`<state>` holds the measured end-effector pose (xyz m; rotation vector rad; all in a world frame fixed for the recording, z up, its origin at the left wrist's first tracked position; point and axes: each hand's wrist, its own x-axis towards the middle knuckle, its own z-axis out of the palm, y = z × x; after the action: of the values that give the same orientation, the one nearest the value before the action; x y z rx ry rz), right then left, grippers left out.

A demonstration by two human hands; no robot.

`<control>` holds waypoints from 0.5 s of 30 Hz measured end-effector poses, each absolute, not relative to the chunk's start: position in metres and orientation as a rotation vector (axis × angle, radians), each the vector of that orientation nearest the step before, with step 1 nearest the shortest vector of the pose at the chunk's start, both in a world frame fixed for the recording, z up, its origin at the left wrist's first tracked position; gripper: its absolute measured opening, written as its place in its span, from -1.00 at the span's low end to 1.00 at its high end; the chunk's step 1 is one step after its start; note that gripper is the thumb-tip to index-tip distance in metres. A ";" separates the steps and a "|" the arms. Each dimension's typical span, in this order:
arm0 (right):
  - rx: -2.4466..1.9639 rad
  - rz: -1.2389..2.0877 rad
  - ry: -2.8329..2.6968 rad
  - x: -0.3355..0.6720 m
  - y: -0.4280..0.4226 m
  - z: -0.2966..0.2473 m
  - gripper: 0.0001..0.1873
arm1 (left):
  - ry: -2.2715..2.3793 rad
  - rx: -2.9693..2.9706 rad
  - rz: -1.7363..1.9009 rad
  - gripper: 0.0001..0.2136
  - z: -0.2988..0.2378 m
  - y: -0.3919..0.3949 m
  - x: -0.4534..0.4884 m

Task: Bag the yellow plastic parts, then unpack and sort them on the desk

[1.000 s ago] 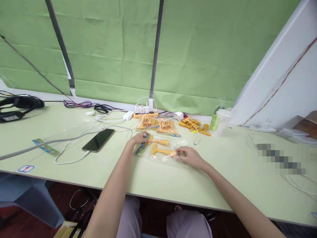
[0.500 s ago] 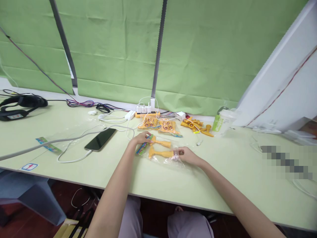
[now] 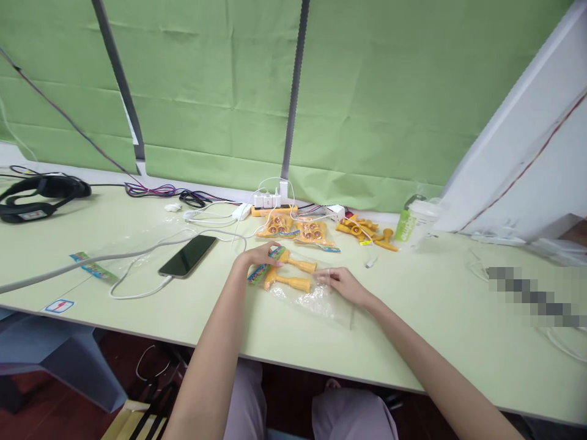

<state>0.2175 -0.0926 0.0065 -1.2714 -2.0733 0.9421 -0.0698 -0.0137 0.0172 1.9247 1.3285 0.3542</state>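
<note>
A clear plastic bag (image 3: 332, 308) with a colourful header strip (image 3: 262, 272) lies on the table in front of me. Inside it are two yellow hammer-shaped plastic pieces, the upper one (image 3: 300, 264) and the lower one (image 3: 293, 282). My left hand (image 3: 262, 255) is closed on the header end of the bag, near the head of the upper piece. My right hand (image 3: 342, 282) reaches in from the right, fingers stretched out at the handle ends. Whether those fingers are inside the bag or over it, I cannot tell.
Behind the bag lie two filled orange packets (image 3: 312, 232), a pile of loose yellow pieces (image 3: 362, 231) and a power strip (image 3: 275, 209). A lidded cup (image 3: 418, 223) stands to the right. Leftward are a phone (image 3: 189, 256), cables, an opened wrapper (image 3: 93, 267) and a black headset (image 3: 43, 195).
The lower yellow piece has shifted left, away from my right fingers. The bag's free end now spreads flatter toward the lower right. My left hand stays at the header strip.
</note>
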 end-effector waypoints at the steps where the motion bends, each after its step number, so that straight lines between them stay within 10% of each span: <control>1: -1.343 0.822 -2.010 0.215 -0.092 0.004 -0.59 | 1.308 1.925 0.342 -0.05 0.018 -0.014 -0.071; 15: -1.592 0.387 -1.916 0.192 -0.075 -0.001 -0.59 | 1.235 1.991 0.374 -0.09 0.008 -0.007 -0.073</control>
<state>0.1918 -0.0753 -0.0015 -1.5924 -1.9159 0.3871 -0.0730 -0.0074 0.0082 1.9909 1.2352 0.3739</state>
